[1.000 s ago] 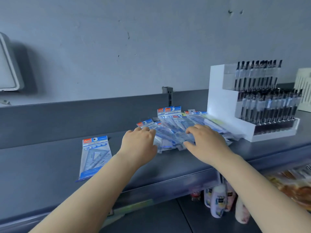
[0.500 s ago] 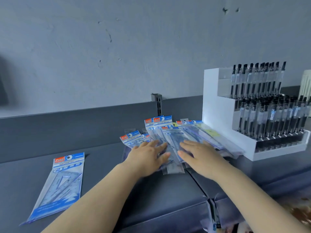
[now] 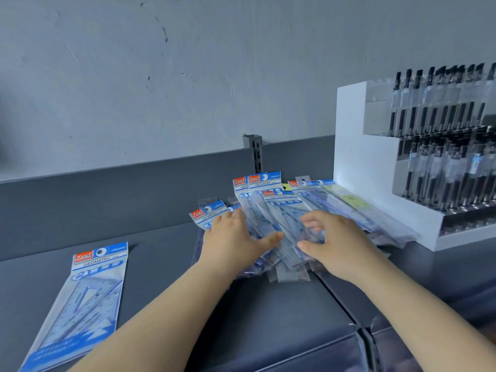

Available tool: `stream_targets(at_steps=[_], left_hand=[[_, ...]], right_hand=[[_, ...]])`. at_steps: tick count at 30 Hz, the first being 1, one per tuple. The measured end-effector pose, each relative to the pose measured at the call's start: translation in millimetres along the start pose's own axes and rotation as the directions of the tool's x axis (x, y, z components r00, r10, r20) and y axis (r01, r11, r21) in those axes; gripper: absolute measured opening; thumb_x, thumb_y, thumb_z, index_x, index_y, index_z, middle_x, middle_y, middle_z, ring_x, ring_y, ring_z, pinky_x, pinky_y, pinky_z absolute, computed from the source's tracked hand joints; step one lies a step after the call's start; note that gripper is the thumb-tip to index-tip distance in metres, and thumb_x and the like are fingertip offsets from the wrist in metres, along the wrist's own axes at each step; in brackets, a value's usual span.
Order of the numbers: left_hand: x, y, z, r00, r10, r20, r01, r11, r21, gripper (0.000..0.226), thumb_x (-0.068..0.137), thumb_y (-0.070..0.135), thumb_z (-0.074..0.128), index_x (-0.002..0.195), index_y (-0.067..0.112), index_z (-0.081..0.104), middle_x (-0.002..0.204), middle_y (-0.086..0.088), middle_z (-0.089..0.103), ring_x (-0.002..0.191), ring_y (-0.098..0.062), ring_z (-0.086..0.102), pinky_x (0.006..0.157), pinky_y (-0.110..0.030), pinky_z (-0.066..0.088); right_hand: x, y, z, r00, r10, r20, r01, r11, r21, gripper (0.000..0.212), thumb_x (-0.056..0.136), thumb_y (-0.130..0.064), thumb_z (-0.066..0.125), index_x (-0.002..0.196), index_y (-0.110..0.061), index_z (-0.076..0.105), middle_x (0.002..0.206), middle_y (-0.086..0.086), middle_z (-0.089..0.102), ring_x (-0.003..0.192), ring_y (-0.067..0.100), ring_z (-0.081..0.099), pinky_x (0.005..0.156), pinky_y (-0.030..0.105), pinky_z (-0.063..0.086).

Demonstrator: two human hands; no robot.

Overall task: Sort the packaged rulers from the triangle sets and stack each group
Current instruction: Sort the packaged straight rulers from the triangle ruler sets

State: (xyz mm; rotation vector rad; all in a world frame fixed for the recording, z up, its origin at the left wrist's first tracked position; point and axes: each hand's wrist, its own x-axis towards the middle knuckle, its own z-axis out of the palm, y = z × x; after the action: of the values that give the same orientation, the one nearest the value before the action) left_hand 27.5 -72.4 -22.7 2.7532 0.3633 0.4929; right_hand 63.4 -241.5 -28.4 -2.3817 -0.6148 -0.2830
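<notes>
One triangle set (image 3: 80,299) lies alone at the left of the counter (image 3: 161,264), lower corner cut off. Left hand (image 3: 236,240), fingers flat, presses the fanned pile of packets (image 3: 279,210); the count is unclear through overlap. Right hand (image 3: 332,242), its grip half-curled, fingertips on one clear blue-headed packet. Pen rack (image 3: 375,183) at right, cropped.

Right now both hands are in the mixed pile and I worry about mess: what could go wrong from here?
1. The fanned pile of packets overlaps loosely; the right hand, curling on one packet, could drag its neighbours along.
2. Packets at the pile's right edge lie against the white pen display; a sideways push might jam them there.
3. The left hand presses flat, so slippery sleeves could slide toward the shelf edge.
</notes>
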Motion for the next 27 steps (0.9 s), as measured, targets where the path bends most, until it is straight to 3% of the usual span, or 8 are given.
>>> stream_targets(at_steps=[5,8,11,14,18,22,24,27], left_hand=[[11,-5,3,0.992,-0.116,0.057,0.121,0.988,-0.096,0.063,0.068,0.068,0.062,0.090,0.010,0.058,0.109,-0.009,0.059,0.111,-0.029,0.047,0.094,-0.040,0.042],[15,-14,-1,0.980,-0.161,0.116,0.185,0.952,-0.246,0.059,0.055,0.067,0.068,0.081,0.014,0.065,0.093,-0.004,0.066,0.103,-0.028,0.057,0.094,-0.043,0.045],[16,-20,-2,0.971,-0.199,0.130,0.236,0.868,-0.436,0.030,0.059,0.049,0.078,0.069,0.025,0.063,0.082,0.005,0.067,0.099,-0.026,0.062,0.098,-0.044,0.044],[16,-24,-2,0.967,-0.218,0.134,0.256,0.825,-0.503,0.022,0.066,0.030,0.081,0.061,0.025,0.060,0.069,0.008,0.064,0.088,-0.026,0.063,0.101,-0.046,0.042],[12,-23,-8,0.974,-0.208,0.085,0.222,0.840,-0.495,0.017,0.059,0.026,0.073,0.061,0.024,0.056,0.065,0.009,0.060,0.082,-0.025,0.061,0.099,-0.045,0.043],[2,-15,-10,0.982,-0.174,0.070,0.187,0.917,-0.352,0.034,0.073,0.045,0.068,0.069,0.021,0.043,0.071,0.002,0.056,0.079,-0.025,0.055,0.090,-0.035,0.044],[-4,-12,-10,0.984,-0.148,0.095,0.165,0.964,-0.210,0.047,0.071,0.060,0.067,0.074,0.020,0.041,0.071,-0.003,0.055,0.080,-0.023,0.058,0.079,-0.032,0.043],[-5,-21,-13,0.989,-0.087,0.121,0.108,0.979,-0.171,0.055,0.072,0.054,0.070,0.059,0.016,0.033,0.054,0.001,0.035,0.051,-0.016,0.036,0.049,-0.027,0.027]], right_hand=[[5,-6,-4,0.992,0.114,0.059,-0.117,0.992,0.050,0.058,0.080,-0.016,0.068,0.132,-0.013,0.043,0.123,0.000,0.055,0.106,0.017,0.051,0.092,0.027,0.040],[6,-10,-8,0.982,0.157,0.106,-0.158,0.987,0.003,0.049,0.083,-0.009,0.062,0.129,-0.005,0.046,0.127,0.005,0.052,0.109,0.021,0.052,0.087,0.027,0.041],[5,-13,-6,0.988,0.134,0.082,-0.134,0.991,0.005,0.040,0.088,-0.005,0.049,0.129,-0.006,0.046,0.126,0.008,0.053,0.109,0.022,0.052,0.081,0.023,0.037],[3,-17,-3,0.992,0.122,0.018,-0.124,0.981,0.150,0.035,0.093,-0.006,0.040,0.127,-0.010,0.048,0.123,0.006,0.053,0.106,0.021,0.049,0.079,0.022,0.034],[1,-23,0,0.979,0.205,-0.013,-0.177,0.873,0.455,0.033,0.088,0.001,0.044,0.117,-0.013,0.053,0.112,0.002,0.054,0.100,0.023,0.052,0.082,0.032,0.043],[-3,-35,8,0.974,0.224,-0.025,-0.178,0.834,0.522,0.033,0.082,0.003,0.048,0.109,-0.015,0.056,0.112,0.008,0.062,0.101,0.027,0.059,0.085,0.036,0.046],[-7,-40,11,0.972,0.231,-0.037,-0.172,0.813,0.556,0.028,0.082,0.003,0.051,0.104,-0.015,0.056,0.107,0.008,0.064,0.098,0.028,0.060,0.086,0.039,0.047],[-15,-49,12,0.978,0.207,-0.027,-0.143,0.759,0.635,0.021,0.082,0.002,0.059,0.091,-0.016,0.055,0.098,0.008,0.066,0.091,0.029,0.063,0.081,0.041,0.049]])
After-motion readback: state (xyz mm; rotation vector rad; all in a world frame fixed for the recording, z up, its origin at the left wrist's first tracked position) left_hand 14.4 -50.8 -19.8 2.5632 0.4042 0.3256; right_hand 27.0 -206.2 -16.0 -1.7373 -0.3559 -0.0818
